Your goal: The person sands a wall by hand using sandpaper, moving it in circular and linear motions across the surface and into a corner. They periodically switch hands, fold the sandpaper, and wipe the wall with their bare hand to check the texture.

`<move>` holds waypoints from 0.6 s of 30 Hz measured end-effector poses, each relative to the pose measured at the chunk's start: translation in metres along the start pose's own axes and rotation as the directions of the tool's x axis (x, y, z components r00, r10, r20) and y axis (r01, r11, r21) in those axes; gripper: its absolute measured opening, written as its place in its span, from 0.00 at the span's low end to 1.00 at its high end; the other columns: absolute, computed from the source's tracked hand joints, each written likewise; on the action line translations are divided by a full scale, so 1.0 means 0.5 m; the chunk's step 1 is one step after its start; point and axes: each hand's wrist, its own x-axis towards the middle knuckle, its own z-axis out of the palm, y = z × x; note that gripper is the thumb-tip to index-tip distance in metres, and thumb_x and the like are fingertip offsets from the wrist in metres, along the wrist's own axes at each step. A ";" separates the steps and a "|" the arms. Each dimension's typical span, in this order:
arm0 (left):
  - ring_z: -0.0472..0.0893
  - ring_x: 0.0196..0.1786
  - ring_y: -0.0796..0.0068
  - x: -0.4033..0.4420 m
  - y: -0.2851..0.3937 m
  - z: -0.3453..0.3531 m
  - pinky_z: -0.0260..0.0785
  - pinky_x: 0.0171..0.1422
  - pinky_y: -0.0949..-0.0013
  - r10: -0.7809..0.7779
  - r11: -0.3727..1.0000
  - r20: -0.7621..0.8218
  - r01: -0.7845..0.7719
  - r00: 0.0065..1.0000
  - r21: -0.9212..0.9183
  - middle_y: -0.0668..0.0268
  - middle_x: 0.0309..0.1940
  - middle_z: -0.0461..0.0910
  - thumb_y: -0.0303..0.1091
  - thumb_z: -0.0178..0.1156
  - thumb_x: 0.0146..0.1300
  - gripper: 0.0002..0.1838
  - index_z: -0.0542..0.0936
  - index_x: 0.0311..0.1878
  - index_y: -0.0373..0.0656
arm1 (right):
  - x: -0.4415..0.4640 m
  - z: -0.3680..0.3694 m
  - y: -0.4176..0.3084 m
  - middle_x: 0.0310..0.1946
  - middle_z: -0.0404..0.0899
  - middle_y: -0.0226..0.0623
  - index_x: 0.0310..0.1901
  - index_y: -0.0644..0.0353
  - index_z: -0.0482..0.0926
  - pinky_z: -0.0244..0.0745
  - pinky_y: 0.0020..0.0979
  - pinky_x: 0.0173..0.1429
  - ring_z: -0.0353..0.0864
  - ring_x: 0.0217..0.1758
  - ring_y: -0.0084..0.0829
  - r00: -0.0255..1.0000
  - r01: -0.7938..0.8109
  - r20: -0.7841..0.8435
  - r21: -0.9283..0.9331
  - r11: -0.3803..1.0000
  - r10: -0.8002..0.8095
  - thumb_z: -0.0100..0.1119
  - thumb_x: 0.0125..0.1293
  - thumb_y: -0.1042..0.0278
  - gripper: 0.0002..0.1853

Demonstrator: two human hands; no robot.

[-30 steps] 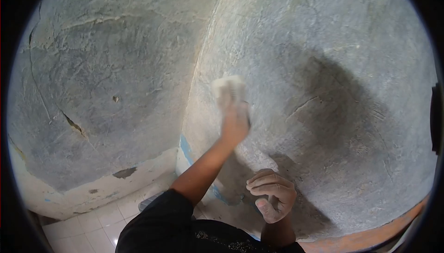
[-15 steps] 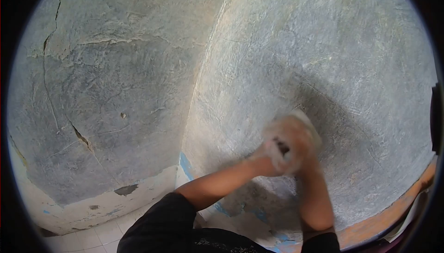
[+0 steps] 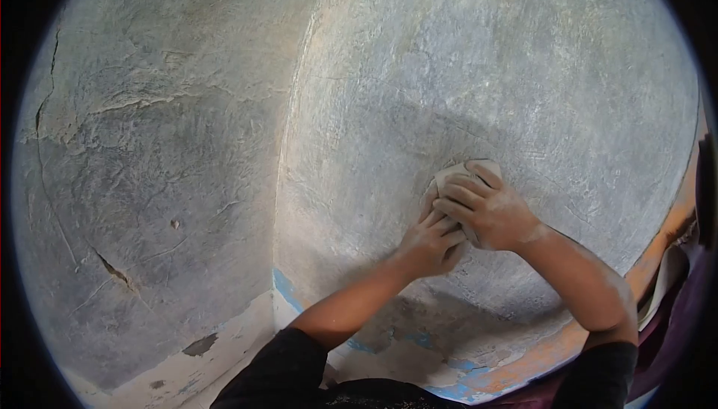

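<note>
Both hands press an off-white flat pad [image 3: 473,169], perhaps a sanding pad, against the rough grey wall [image 3: 419,80]. Its upper edge shows above the fingers; the rest is covered. My right hand [image 3: 495,211] lies over the pad with fingers bent round it. Just below and to the left, my left hand [image 3: 432,244] grips the pad's lower left side, its fingers partly under the right hand. Pale dust coats both hands.
A second grey wall [image 3: 142,162] meets this one at a corner on the left, with a crack [image 3: 116,268] in it. Peeling blue and orange paint [image 3: 538,357] runs along the bottom. Purple cloth [image 3: 677,297] hangs at the right edge.
Both hands and the pad have shifted slightly up on the wall and are no longer blurred. My right elbow has swung out to the right. The view has turned a little right.
</note>
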 end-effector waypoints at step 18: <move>0.46 0.74 0.28 -0.098 -0.089 -0.054 0.31 0.74 0.30 -0.373 0.915 -0.055 0.377 0.926 0.144 0.41 0.73 0.53 0.46 0.61 0.55 0.40 0.64 0.70 0.39 | 0.086 -0.134 0.124 0.66 0.68 0.46 0.59 0.59 0.76 0.48 0.51 0.78 0.63 0.72 0.47 0.982 0.014 0.185 -0.303 0.953 0.044 0.49 0.58 0.68 0.25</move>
